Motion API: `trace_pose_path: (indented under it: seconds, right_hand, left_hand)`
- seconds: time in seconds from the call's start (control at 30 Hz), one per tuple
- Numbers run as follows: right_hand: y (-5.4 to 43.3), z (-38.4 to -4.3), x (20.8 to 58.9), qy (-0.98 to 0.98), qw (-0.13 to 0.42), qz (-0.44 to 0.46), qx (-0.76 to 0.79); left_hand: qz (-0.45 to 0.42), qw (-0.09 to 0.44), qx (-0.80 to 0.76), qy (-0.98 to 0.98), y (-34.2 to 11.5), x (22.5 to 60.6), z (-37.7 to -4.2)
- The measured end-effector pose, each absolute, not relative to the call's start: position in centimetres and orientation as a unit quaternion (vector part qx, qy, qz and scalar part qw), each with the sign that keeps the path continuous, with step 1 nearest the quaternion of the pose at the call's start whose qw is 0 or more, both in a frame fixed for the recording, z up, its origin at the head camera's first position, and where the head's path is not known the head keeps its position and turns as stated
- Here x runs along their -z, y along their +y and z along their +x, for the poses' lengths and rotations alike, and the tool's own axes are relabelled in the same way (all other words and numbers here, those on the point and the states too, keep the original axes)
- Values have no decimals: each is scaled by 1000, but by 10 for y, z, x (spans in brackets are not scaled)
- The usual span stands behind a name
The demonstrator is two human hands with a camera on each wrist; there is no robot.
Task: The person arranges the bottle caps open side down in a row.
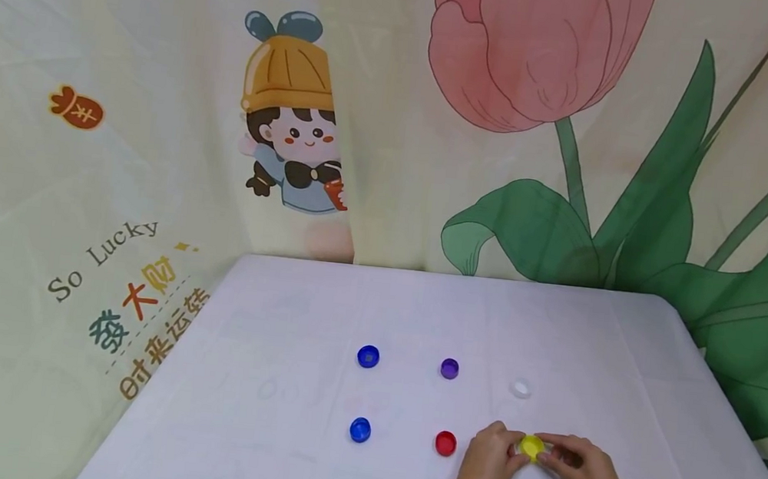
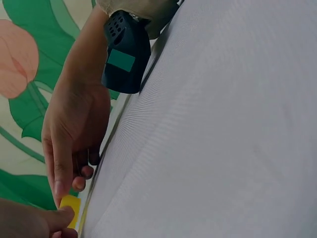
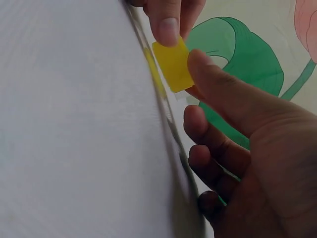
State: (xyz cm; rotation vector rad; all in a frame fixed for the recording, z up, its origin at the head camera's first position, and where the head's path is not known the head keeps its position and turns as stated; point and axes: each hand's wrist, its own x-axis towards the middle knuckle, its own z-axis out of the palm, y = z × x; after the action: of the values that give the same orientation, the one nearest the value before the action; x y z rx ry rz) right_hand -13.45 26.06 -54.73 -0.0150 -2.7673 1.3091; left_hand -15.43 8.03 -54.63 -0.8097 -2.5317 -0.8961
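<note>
Yellow cap (image 1: 532, 448): sat directly between the two hands, over the near part of the white table (image 1: 253, 443), right of middle. Whether its base touched the cloth, couldn't tell.
Left hand (image 1: 491, 458): pinched the cap from its left side, thumb on the near edge, a finger on the far edge.
Right hand (image 1: 587, 471): pinched the same cap from its right side, thumb and finger on it; the other fingers curled loosely below the thumb, per the right wrist view.
Nearer hand: neither. Both were touching the cap, so any shift of it looked to depend on which grip eased first.
Cap axis: no clear long one. Round from the head view, close to square side-on in the right wrist view, where it was tilted.
Pale patch: showed by the cap between the fingers; couldn't tell what it was.
Clear ring (image 1: 521, 388): lay beyond the yellow cap, slightly left of it, apart from both hands.
Red cap (image 1: 445, 444): just left of the left hand, not touched.
Purple cap (image 1: 449, 368): beyond the red one.
Blue caps (image 1: 368, 357) (image 1: 360, 430): farthest left, one beyond the other, well apart from the grip.
</note>
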Motion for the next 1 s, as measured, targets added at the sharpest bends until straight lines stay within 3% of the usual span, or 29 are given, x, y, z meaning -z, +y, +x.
trace_pose_path:
  seconds: [0.2, 0.53, 0.8, 1.0]
  right_hand:
    - [262, -126, 529, -891, 57, -15, -450]
    - [247, -120, 470, -878, 175, 74, -440]
    - [228, -120, 431, -852, 249, 151, -435]
    - [217, -122, 425, -853, 267, 151, -422]
  left_hand:
    - [-322, 174, 350, -862, 79, 535, -154]
    - [-398, 176, 450, -780, 56, 472, -156]
    - [-400, 187, 481, -758, 34, 435, -156]
    - [-376, 155, 522, -750, 25, 428, -156]
